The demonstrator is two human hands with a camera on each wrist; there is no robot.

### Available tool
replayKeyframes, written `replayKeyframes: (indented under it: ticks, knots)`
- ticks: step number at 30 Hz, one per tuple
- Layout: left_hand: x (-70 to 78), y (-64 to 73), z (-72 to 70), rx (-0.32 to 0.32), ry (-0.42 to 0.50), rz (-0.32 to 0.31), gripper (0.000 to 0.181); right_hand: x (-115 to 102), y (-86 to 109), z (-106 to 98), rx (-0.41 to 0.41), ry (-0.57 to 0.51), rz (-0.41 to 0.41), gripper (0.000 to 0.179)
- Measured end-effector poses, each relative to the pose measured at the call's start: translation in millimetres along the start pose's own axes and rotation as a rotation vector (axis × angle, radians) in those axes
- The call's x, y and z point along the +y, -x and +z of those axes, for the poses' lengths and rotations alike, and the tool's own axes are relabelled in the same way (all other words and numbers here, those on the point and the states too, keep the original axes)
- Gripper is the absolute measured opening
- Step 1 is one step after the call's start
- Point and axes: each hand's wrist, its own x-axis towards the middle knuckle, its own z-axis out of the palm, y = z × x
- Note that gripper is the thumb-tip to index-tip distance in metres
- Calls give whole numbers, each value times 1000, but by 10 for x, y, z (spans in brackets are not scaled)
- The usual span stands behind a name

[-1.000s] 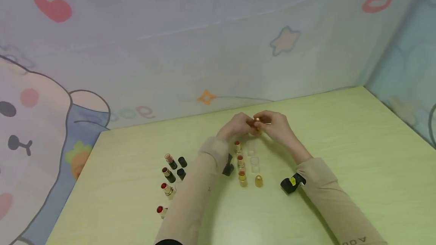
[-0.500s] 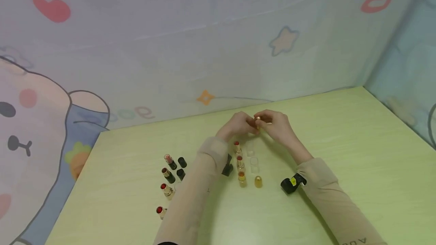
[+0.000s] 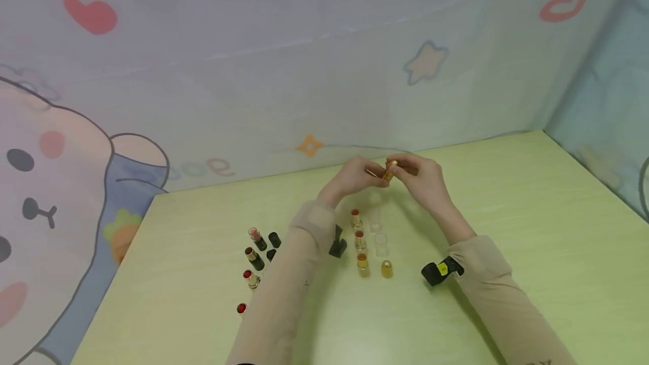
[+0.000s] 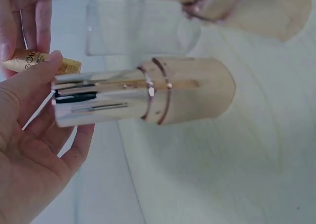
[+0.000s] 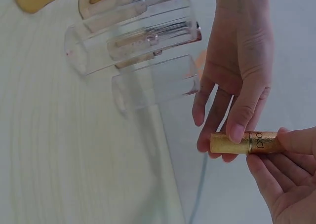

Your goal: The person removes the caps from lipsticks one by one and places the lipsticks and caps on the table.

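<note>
A gold lipstick (image 3: 390, 172) with black lettering is held between both hands, its cap and base together with a thin seam between them. My left hand (image 3: 353, 177) pinches the base end between thumb and fingers, while my right hand (image 3: 425, 178) grips the rounded cap end. In the right wrist view the lipstick (image 5: 247, 142) lies sideways across the fingertips. Nearer than the hands stand uncapped lipsticks in a column: a red one (image 3: 356, 218), another red one (image 3: 359, 240) and an orange-red one (image 3: 362, 265). Beside them stand a clear cap (image 3: 381, 245) and a gold cap (image 3: 387, 269).
Left of my left sleeve, several uncapped lipsticks stand, among them a pink one (image 3: 257, 239) and a dark red one (image 3: 254, 258), with a black cap (image 3: 274, 239) close by. The sleeve partly hides this group. A patterned cloth wall (image 3: 243, 100) borders the table (image 3: 532, 230).
Both hands have risen slightly and moved toward the wall with the gold lipstick, which is now tilted and more visible. The head view has shifted a little.
</note>
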Motion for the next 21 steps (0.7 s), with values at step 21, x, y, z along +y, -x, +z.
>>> replayKeyframes:
  ticks: [21]
  knots:
    - [111, 174, -146, 67, 126, 43, 34, -135, -31, -148, -17, -220, -2, 33]
